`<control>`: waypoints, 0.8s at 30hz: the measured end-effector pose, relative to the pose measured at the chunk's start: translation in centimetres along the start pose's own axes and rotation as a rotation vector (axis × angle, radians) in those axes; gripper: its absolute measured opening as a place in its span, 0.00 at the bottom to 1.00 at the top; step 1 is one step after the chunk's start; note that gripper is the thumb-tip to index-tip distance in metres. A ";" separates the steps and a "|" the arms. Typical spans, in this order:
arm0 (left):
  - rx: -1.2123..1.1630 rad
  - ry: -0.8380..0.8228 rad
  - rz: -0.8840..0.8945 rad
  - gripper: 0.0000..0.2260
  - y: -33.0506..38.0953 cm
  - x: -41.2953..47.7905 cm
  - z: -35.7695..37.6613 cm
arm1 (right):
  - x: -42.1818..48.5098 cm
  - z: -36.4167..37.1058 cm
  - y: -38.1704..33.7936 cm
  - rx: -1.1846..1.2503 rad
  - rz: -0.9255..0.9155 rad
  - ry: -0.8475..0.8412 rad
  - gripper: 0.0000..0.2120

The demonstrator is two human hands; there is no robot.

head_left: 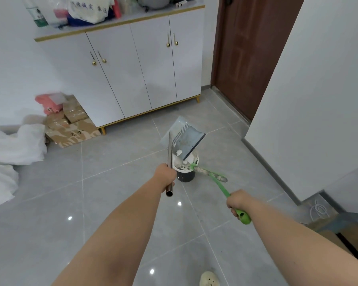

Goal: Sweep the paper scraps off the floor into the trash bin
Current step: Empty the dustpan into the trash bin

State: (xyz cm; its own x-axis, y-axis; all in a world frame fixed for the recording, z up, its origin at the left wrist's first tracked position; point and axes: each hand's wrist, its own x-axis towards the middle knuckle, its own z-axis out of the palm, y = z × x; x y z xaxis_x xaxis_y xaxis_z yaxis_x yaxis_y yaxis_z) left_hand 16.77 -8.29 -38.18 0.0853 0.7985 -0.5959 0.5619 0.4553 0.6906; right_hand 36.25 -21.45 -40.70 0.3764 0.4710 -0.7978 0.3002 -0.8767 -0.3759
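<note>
My left hand (pixel 165 174) grips the steel handle (pixel 170 162) of a grey dustpan (pixel 184 137), which is tipped up over a small dark trash bin (pixel 186 174) lined with a white bag. White paper scraps (pixel 179 152) lie at the pan's low edge and inside the bin's mouth. My right hand (pixel 237 202) grips the green handle (pixel 225 190) of a small broom, whose head (pixel 210 174) reaches over the bin's rim.
A white cabinet (pixel 132 75) on gold legs stands behind the bin. Cardboard boxes (pixel 72 126) and white bags (pixel 15 145) lie at the left. A brown door (pixel 246 54) and a white wall corner (pixel 298 120) are at the right, with a box (pixel 343 230) beneath it. A slipper (pixel 209 278) shows below.
</note>
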 end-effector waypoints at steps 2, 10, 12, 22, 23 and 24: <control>0.036 0.012 0.032 0.03 -0.1 0.1 0.3 | 0.4 0.3 -0.2 0.013 -0.005 -0.023 0.06; 0.371 0.079 0.204 0.06 -1.4 -0.4 -0.2 | 0.9 0.6 -1.0 -0.007 -0.041 -0.037 0.10; 0.481 0.073 0.243 0.06 -1.6 -0.8 -0.8 | 0.5 0.6 -1.4 0.019 -0.033 -0.026 0.03; 0.616 0.057 0.336 0.13 -2.8 -1.8 -2.6 | -0.1 1.0 -2.2 0.002 -0.031 0.041 0.08; 0.609 0.068 0.342 0.15 -2.9 -1.9 -2.8 | -0.2 1.1 -2.3 -0.010 -0.033 0.043 0.08; 0.589 0.077 0.346 0.17 -2.9 -2.0 -3.0 | -0.3 1.3 -2.4 -0.016 -0.036 0.045 0.08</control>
State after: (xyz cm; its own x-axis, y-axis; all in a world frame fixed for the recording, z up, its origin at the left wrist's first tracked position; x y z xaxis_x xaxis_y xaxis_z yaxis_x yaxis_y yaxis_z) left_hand 12.50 -10.02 -37.76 0.2941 0.8949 -0.3356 0.8686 -0.1037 0.4846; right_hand 34.34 -19.64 -40.18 0.4043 0.5067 -0.7614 0.3281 -0.8574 -0.3964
